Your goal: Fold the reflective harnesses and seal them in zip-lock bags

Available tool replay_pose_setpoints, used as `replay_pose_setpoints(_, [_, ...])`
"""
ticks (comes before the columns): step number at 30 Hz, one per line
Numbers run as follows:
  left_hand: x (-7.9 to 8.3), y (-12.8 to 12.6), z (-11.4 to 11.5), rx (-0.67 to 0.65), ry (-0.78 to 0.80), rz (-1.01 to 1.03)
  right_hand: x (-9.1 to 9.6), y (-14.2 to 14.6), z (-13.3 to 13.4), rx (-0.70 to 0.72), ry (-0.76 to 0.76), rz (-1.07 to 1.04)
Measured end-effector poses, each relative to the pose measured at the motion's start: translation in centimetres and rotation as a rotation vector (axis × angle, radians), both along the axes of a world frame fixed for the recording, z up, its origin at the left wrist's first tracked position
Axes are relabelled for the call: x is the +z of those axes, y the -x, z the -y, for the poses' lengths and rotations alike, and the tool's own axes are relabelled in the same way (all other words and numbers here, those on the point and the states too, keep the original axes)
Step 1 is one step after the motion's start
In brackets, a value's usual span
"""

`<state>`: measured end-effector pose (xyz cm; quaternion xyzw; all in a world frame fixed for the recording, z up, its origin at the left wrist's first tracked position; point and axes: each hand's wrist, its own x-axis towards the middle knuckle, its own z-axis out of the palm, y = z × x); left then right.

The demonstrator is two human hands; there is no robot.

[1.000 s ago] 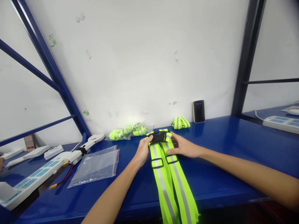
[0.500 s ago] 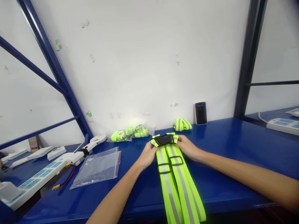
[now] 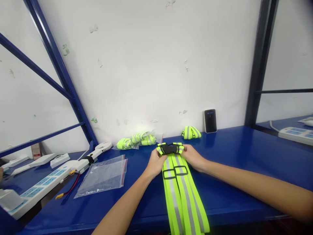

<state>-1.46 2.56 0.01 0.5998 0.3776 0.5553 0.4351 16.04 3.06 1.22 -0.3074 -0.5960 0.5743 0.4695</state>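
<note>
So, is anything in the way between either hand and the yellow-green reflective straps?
Nothing visible is. The left hand and right hand already hold the reflective straps, one on each side of the black buckle. The clear bags lie off to the left, and the rolled bundle sits farther back.

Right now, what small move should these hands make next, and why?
Perhaps fold the black buckle down over the reflective straps: the left hand and right hand hold the straps on either side of it, and the straps run together below, their sliders nearly level.
</note>
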Motion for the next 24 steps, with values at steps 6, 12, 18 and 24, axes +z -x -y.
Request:
replay_pose_setpoints(6, [-0.5,-0.1,-0.3,0.019,-0.057,-0.028,-0.4,0.2,0.2,-0.045,-0.061,-0.013])
replay_pose_setpoints(12, [0.4,-0.3,0.4,0.051,-0.099,-0.101,0.0,0.5,0.7,-0.136,-0.147,0.051])
replay_pose_setpoints(18, [0.6,-0.1,0.6,0.027,-0.098,-0.123,-0.1,0.3,0.9,-0.166,-0.174,0.108])
replay_pose_setpoints(24, [0.3,0.1,0.2,0.084,-0.170,-0.144,0.3,-0.1,1.1,0.019,-0.340,0.143])
